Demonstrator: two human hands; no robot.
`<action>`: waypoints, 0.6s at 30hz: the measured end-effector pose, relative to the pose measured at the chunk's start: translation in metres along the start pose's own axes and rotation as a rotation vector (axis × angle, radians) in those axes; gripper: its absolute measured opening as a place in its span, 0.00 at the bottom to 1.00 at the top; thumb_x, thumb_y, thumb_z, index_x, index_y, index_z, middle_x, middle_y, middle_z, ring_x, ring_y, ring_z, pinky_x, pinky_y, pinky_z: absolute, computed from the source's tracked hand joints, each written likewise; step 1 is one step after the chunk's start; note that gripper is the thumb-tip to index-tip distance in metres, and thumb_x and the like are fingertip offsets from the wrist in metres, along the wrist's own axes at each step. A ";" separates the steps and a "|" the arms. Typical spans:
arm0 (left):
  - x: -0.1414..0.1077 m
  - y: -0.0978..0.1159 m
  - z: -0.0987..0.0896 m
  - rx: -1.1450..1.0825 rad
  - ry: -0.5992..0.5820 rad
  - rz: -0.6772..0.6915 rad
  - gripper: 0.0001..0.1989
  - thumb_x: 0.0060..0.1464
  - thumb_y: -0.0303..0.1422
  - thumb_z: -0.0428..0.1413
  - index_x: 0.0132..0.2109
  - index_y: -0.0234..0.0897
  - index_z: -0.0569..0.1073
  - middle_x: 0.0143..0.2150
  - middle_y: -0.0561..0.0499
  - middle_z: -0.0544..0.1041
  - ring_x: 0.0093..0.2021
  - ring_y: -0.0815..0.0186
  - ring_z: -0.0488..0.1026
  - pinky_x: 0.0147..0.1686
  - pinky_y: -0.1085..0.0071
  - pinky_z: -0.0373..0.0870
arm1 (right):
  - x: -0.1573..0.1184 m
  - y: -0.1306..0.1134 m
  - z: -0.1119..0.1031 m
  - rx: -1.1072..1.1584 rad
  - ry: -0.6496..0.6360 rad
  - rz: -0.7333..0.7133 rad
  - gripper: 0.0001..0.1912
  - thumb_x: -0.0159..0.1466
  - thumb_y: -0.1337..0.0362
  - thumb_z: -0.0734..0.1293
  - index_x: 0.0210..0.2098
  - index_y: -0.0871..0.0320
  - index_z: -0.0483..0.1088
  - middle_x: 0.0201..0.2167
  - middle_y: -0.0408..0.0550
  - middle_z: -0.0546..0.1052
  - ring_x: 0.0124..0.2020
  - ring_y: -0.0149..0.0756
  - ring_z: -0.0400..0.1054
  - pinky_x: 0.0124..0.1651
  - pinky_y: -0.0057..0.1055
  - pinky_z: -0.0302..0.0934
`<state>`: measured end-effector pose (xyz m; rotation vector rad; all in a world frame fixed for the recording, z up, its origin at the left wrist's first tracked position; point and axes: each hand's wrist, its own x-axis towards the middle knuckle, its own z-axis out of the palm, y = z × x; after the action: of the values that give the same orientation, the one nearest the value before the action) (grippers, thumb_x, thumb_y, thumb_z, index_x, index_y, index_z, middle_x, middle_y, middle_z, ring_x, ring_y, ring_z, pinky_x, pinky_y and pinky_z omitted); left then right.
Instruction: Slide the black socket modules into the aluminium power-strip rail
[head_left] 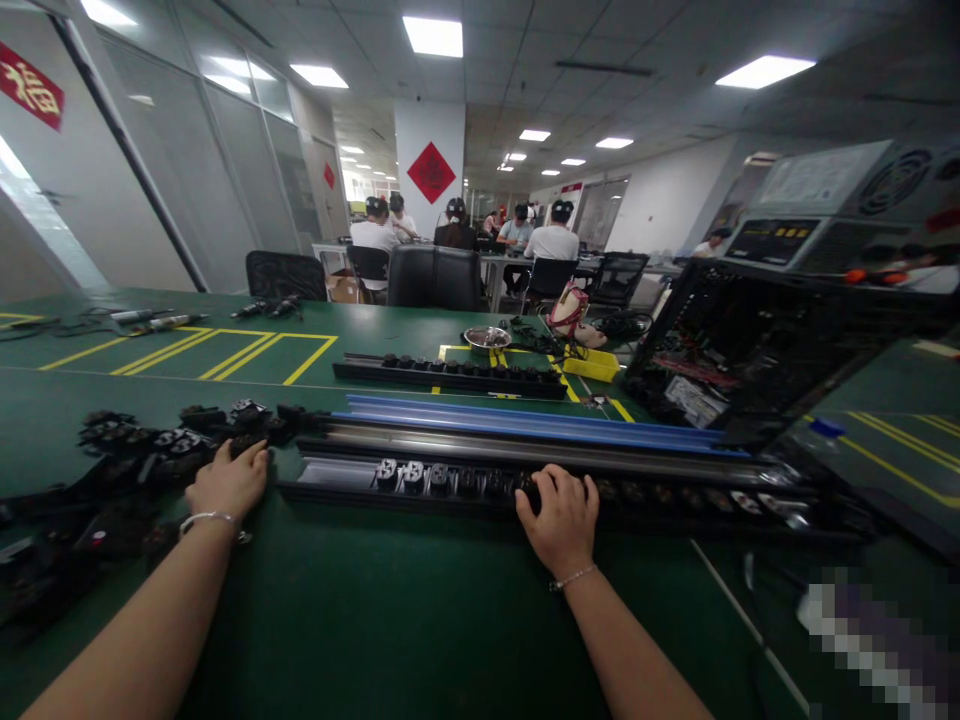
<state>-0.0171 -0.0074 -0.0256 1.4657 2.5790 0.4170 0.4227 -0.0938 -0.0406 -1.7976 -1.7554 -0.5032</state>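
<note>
My left hand (231,482) is closed around a black socket module (247,441) at the edge of a pile of loose socket modules (139,437). In front of me lies a long black rail (330,483) with a row of round sockets in it, a pair of light grey ones (412,476) near its left end and mostly dark ones further right. Over the middle of that row my right hand (559,515) has its fingers bent down on a dark socket, which they partly cover. The rail's left end shows a bare channel.
Blue strips (525,420) lie behind the rail. Further back are another socket-filled rail (450,376), a metal bowl (487,338) and a yellow tray (592,364). An open black case (694,350) stands at right. Several people sit at far tables.
</note>
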 end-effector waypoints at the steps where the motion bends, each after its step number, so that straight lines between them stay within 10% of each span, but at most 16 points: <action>1: 0.000 0.000 0.000 0.011 0.018 -0.015 0.27 0.55 0.50 0.37 0.57 0.50 0.63 0.65 0.47 0.50 0.57 0.42 0.56 0.51 0.48 0.56 | 0.000 0.000 0.000 -0.001 0.002 -0.002 0.14 0.59 0.54 0.60 0.37 0.57 0.69 0.44 0.50 0.70 0.44 0.41 0.62 0.58 0.46 0.39; 8: -0.019 0.003 0.009 -0.047 0.297 0.058 0.23 0.55 0.43 0.44 0.55 0.42 0.66 0.62 0.47 0.57 0.57 0.43 0.54 0.52 0.44 0.53 | 0.001 0.000 0.000 0.001 0.001 0.001 0.14 0.59 0.54 0.60 0.36 0.57 0.70 0.43 0.50 0.71 0.43 0.41 0.62 0.57 0.46 0.40; 13: -0.068 0.037 0.006 -0.226 0.546 0.456 0.22 0.55 0.40 0.43 0.53 0.35 0.66 0.54 0.44 0.67 0.56 0.55 0.60 0.56 0.58 0.54 | 0.001 0.000 0.000 0.001 0.005 -0.003 0.14 0.59 0.54 0.60 0.36 0.57 0.70 0.44 0.50 0.71 0.43 0.40 0.62 0.57 0.45 0.40; 18: -0.116 0.087 0.013 -0.236 0.458 0.678 0.24 0.55 0.43 0.45 0.55 0.35 0.62 0.55 0.43 0.66 0.59 0.58 0.56 0.58 0.60 0.52 | 0.001 0.001 0.000 -0.001 -0.004 -0.003 0.14 0.59 0.54 0.60 0.36 0.57 0.70 0.43 0.49 0.70 0.44 0.40 0.61 0.57 0.45 0.39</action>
<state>0.1168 -0.0626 -0.0128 2.3328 2.1094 1.2108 0.4238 -0.0930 -0.0407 -1.7984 -1.7608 -0.5018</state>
